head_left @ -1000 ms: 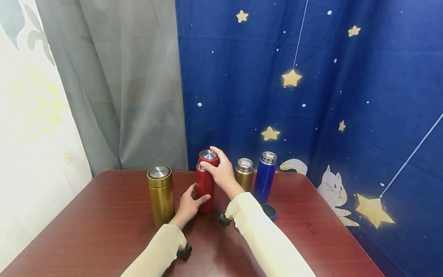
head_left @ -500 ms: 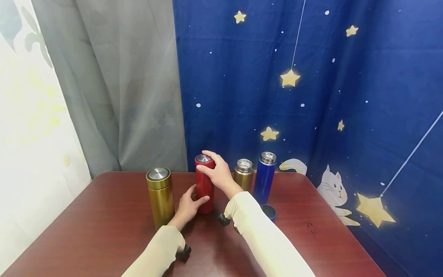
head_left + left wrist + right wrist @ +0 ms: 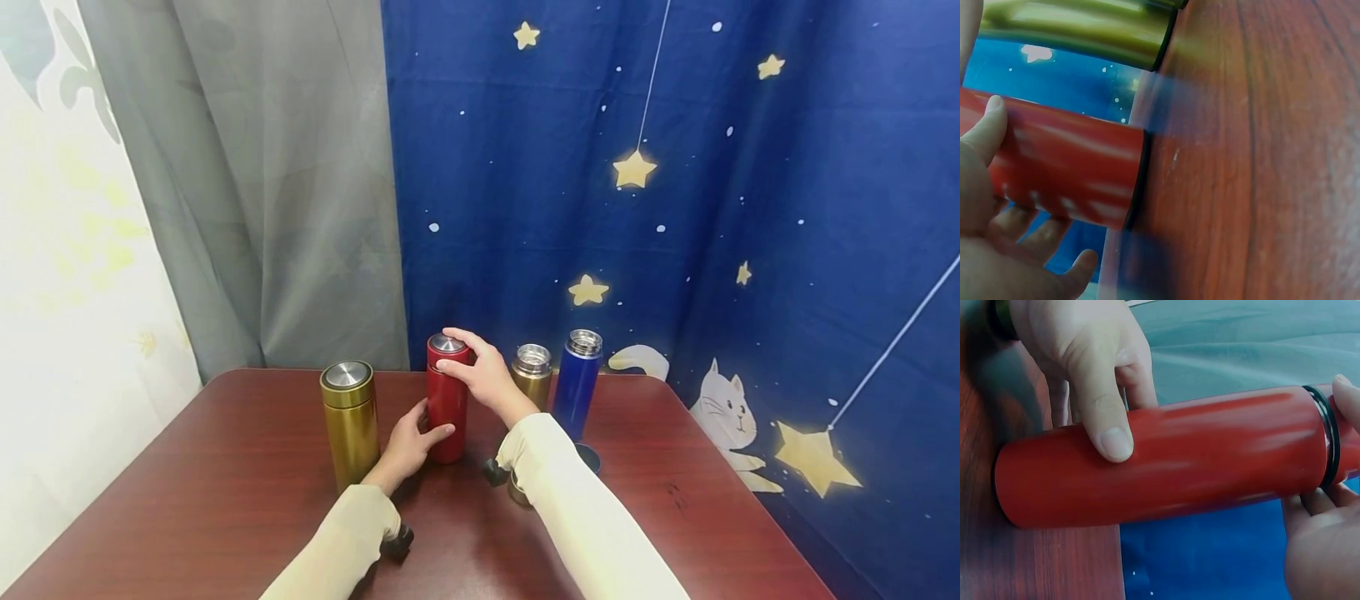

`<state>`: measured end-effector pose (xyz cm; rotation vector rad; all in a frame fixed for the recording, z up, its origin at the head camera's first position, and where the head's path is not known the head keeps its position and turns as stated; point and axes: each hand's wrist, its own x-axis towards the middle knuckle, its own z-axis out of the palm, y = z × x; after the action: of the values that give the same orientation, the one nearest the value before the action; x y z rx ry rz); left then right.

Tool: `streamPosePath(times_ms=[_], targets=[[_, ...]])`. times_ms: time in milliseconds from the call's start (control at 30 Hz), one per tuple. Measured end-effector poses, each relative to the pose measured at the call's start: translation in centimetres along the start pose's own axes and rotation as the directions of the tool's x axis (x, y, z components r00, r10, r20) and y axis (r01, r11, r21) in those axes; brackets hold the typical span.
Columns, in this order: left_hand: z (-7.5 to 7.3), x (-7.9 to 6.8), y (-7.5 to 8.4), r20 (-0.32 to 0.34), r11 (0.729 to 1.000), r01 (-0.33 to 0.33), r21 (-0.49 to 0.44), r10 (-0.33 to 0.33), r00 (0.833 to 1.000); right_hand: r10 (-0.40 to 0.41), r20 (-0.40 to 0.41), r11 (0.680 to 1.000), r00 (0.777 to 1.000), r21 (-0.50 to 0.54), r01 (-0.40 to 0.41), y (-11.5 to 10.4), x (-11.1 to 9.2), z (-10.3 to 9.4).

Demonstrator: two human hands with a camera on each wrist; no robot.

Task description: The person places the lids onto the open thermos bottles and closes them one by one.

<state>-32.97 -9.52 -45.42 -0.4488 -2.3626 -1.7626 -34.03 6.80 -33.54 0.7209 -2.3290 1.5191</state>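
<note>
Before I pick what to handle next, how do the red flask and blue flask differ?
The red flask has its cap on top; the blue flask is uncapped, its steel neck bare. The left grip and right grip hold the red flask; neither holds the blue flask. Both stand upright on the table.

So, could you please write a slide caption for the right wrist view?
Left hand grips a red flask; right hand holds its lid, a black ring showing between lid and body.
</note>
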Motion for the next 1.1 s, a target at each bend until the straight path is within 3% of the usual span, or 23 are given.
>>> streamPosePath(times_ms=[267,400,500,733,900,1100], targets=[[0.0,0.2,0.1,0.043,0.999,0.03,-0.013,-0.029,0.999,-0.006,0.084,0.998,0.996,0.061,0.001,-0.2,-0.2,-0.9],[0.1,0.3,0.3,0.048,0.996,0.006,-0.09,-0.002,0.999,-0.01,0.098,0.999,0.995,0.046,0.006,-0.3,-0.1,-0.9],[0.1,0.5,0.3,0.032,0.992,-0.024,-0.126,0.028,0.999,-0.03,0.081,0.999,0.996,0.039,0.027,0.2,0.0,-0.6],[0.1,0.6,0.5,-0.016,0.996,-0.04,-0.08,0.039,0.999,-0.04,0.036,0.998,0.999,-0.051,0.042,0.1,0.0,-0.4],[0.2,0.4,0.8,-0.051,0.998,-0.04,-0.041,0.038,0.998,-0.034,-0.024,0.987,0.999,-0.156,0.03,-0.3,0.0,-0.1],[0.3,0.2,1.0,-0.072,0.999,-0.034,-0.012,0.033,0.997,-0.058,-0.108,0.978,0.992,-0.205,0.035,-0.3,-0.2,0.5]])
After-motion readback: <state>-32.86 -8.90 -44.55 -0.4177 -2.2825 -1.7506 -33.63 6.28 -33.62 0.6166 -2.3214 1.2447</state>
